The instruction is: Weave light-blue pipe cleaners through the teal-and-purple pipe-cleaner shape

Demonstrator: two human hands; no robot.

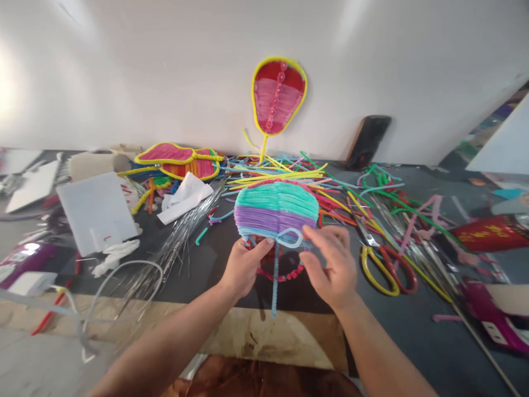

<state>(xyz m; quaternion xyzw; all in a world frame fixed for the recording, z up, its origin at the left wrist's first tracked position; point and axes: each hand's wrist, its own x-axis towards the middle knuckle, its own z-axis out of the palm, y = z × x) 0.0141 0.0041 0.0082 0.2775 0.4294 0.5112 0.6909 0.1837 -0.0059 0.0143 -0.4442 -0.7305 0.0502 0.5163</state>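
Note:
My left hand (pixel 243 267) grips the lower edge of a pipe-cleaner fan (pixel 276 207) wrapped in rows of teal, purple and light blue, its thumb pressed near the centre. A light-blue pipe cleaner (pixel 291 238) bends into a loop at that thumb. A twisted blue-grey stem (pixel 275 284) hangs down the middle of the fan. Below the wrapped rows a curved pink-red rim (pixel 289 274) shows. My right hand (pixel 330 262) is beside the loop on the right, thumb and fingers apart; I see nothing between them.
A finished-looking pink fan (pixel 279 99) leans on the white wall behind a pile of pipe cleaners (pixel 285 171). Yellow-and-red scissors (pixel 382 264) lie right of my hand. A phone (pixel 367 142) stands against the wall. Silvery wires (pixel 182 220) and a white card (pixel 98 207) lie left.

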